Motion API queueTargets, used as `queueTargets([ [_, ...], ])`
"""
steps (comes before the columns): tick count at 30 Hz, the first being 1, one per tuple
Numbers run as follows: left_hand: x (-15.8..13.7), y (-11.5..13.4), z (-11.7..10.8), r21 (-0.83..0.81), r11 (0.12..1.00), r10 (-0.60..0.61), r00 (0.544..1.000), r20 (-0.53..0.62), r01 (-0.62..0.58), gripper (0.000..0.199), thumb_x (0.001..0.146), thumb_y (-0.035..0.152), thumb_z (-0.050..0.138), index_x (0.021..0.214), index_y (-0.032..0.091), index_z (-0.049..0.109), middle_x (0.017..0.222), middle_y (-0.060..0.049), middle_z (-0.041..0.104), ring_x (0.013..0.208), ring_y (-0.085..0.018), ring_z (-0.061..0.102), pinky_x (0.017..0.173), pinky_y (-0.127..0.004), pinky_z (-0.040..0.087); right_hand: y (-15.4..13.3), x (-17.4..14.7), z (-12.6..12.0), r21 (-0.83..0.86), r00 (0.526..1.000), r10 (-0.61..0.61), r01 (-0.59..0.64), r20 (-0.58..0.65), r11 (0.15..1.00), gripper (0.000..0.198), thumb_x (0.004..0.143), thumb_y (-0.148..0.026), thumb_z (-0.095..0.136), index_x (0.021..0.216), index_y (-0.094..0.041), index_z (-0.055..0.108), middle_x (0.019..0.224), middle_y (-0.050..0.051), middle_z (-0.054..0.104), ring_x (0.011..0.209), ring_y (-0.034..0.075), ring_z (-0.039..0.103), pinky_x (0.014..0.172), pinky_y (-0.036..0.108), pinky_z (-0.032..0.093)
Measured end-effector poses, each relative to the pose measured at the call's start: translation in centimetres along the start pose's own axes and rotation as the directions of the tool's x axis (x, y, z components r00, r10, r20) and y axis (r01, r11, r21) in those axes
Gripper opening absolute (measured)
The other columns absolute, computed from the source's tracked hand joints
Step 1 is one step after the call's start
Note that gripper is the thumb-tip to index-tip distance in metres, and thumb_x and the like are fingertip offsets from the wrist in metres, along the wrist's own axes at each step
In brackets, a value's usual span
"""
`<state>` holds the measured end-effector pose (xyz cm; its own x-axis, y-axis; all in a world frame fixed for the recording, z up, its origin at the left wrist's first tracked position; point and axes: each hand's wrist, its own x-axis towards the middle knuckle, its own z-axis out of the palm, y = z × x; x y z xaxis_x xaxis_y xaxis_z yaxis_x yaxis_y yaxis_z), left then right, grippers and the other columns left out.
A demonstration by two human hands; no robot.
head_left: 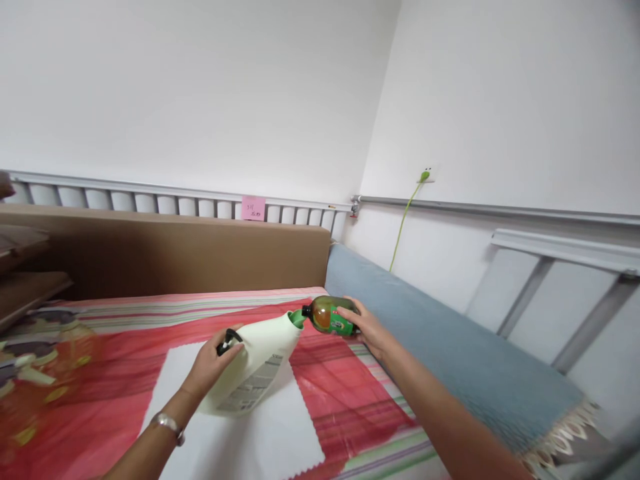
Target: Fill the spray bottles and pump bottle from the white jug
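Observation:
A pale green plastic jug (263, 363) leans to the right above a white sheet, with a printed label on its side. My left hand (219, 357) is closed around the jug's black handle (229, 341). In my right hand (364, 328) lies a brown bottle (323, 313) with a green label, turned nearly level. Its black neck end points left and reaches the jug's green-rimmed mouth (297, 319). Whether any liquid runs between them, I cannot tell.
The white sheet (295, 433) lies on a red cloth (340, 393) over striped bedding. Several clear bottles with pump tops (37, 380) stand at the left. A brown headboard (200, 257) and a blue padded side (450, 360) border the bed.

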<state>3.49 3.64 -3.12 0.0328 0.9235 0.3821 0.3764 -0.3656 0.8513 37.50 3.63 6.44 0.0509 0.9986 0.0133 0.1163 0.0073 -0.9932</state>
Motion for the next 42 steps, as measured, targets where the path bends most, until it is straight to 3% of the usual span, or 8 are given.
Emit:
queueTargets([
  [5,0.0,0.1,0.0,0.012,1.0,-0.015,1.0,0.008,0.015,0.056,0.074,0.044,0.058,0.123,0.018,0.052,0.112,-0.008,0.064,0.104,-0.028,0.058,0.09,-0.039,0.043,-1.8,0.4,-0.3,-0.14,0.998,-0.054,0.056,0.016,0.989,0.066,0.062,-0.046,0.07,0.119,-0.03,0.042,0.112,0.003,0.057,0.081,0.019,0.06,0.053,0.024,0.048],
  [16,-0.1,0.4,0.1,0.007,1.0,-0.014,1.0,0.022,0.014,0.056,0.075,0.045,0.056,0.124,0.018,0.05,0.117,-0.008,0.061,0.11,-0.027,0.054,0.094,-0.039,0.04,-4.2,0.3,0.2,-0.365,0.99,-0.125,0.137,0.058,0.921,0.072,0.061,-0.048,0.071,0.123,-0.026,0.042,0.1,0.005,0.061,0.074,0.02,0.061,0.05,0.026,0.044],
  [22,-0.2,0.3,0.1,0.027,1.0,0.016,1.0,-0.006,-0.016,0.053,0.074,0.043,0.057,0.121,0.018,0.054,0.116,-0.008,0.062,0.107,-0.027,0.055,0.093,-0.038,0.04,-5.0,0.7,0.6,-0.471,0.976,-0.202,0.214,0.076,0.856,0.073,0.059,-0.041,0.073,0.123,-0.023,0.043,0.104,0.007,0.06,0.082,0.021,0.059,0.065,0.031,0.047],
  [26,-0.3,0.6,0.2,0.028,0.999,0.017,1.0,-0.011,-0.017,0.052,0.074,0.042,0.057,0.12,0.018,0.054,0.113,-0.008,0.064,0.102,-0.027,0.057,0.091,-0.039,0.042,-5.8,0.8,1.0,-0.579,0.956,-0.275,0.283,0.104,0.764,0.077,0.055,-0.039,0.075,0.123,-0.021,0.044,0.106,0.007,0.059,0.091,0.024,0.057,0.077,0.034,0.045],
  [35,-0.4,0.2,0.1,0.009,0.999,0.034,0.999,-0.011,-0.034,0.05,0.073,0.043,0.058,0.118,0.019,0.056,0.117,-0.008,0.061,0.109,-0.027,0.054,0.095,-0.039,0.038,-7.7,0.7,2.9,-0.758,0.877,-0.383,0.455,0.29,0.468,0.078,0.053,-0.038,0.076,0.122,-0.021,0.045,0.111,0.009,0.055,0.095,0.026,0.053,0.081,0.036,0.041],
  [42,-0.6,0.6,0.2,0.021,0.999,0.041,0.999,-0.007,-0.041,0.05,0.073,0.044,0.058,0.116,0.019,0.057,0.116,-0.008,0.062,0.109,-0.027,0.054,0.096,-0.039,0.038,-8.9,0.0,4.9,-0.759,0.774,-0.392,0.607,0.497,0.237,0.078,0.053,-0.029,0.074,0.125,-0.026,0.045,0.121,0.008,0.049,0.104,0.028,0.045,0.088,0.038,0.036],
])
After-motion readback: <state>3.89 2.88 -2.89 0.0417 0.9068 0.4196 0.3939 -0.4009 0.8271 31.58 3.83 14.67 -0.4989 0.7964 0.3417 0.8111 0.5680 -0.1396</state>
